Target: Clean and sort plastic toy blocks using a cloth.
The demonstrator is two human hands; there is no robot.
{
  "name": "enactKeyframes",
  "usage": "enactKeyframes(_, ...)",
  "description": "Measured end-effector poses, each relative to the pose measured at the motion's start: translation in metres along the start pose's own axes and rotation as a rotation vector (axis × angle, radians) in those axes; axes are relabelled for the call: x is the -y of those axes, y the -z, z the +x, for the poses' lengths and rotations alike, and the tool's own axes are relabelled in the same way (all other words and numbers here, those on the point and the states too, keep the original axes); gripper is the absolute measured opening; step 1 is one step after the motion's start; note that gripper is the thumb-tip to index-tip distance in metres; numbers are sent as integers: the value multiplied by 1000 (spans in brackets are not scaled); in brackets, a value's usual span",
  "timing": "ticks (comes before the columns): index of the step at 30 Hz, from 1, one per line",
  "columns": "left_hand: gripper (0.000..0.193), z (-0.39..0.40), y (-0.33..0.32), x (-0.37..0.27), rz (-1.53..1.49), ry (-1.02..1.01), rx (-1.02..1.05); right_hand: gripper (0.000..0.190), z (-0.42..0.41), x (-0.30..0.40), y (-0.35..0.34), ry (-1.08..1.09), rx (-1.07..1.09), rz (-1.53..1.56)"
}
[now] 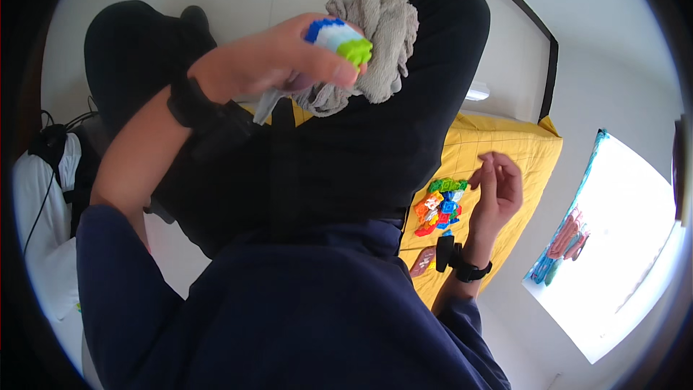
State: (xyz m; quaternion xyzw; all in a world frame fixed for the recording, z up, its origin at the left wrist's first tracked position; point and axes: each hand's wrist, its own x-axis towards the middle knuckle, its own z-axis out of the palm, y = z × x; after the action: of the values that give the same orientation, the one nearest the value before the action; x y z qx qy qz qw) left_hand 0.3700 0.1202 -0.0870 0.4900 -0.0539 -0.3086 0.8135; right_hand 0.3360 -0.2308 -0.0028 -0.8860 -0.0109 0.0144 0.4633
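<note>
My left hand (287,57) is closed around a stack of plastic building blocks (337,38) in dark blue, white, pale blue and lime green. Behind the fingers, a crumpled grey-beige towel (381,38) rests over my leg; whether the hand touches it is unclear. A translucent strip (266,107) shows below the palm. My right hand (499,184), loosely curled with nothing visible in it, hovers at the right beside a cluster of interlocking blocks (448,206). Green blocks (449,185) lie nearest its fingers, among orange, red, blue and white ones.
Yellow cloth (511,143) covers the surface at my right. A brown object with writing (424,261) lies there near my right wrist. Dark cables (54,135) and white fabric (40,195) are at the left. A bright window (622,238) is at the far right.
</note>
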Motion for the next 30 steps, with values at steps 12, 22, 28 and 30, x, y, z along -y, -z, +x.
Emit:
enactKeyframes(12,35,10,-5,7,74,78,-47,38,-81,-111,33,-110,354,-989)
enactKeyframes(22,41,11,-6,11,109,57,-75,32,-24,13,11,-75,274,-452)
enactKeyframes(28,38,6,-16,0,32,102,23,35,13,84,-61,468,225,-238)
enactKeyframes(30,38,7,-16,1,6,124,41,37,23,87,-81,580,283,-228)
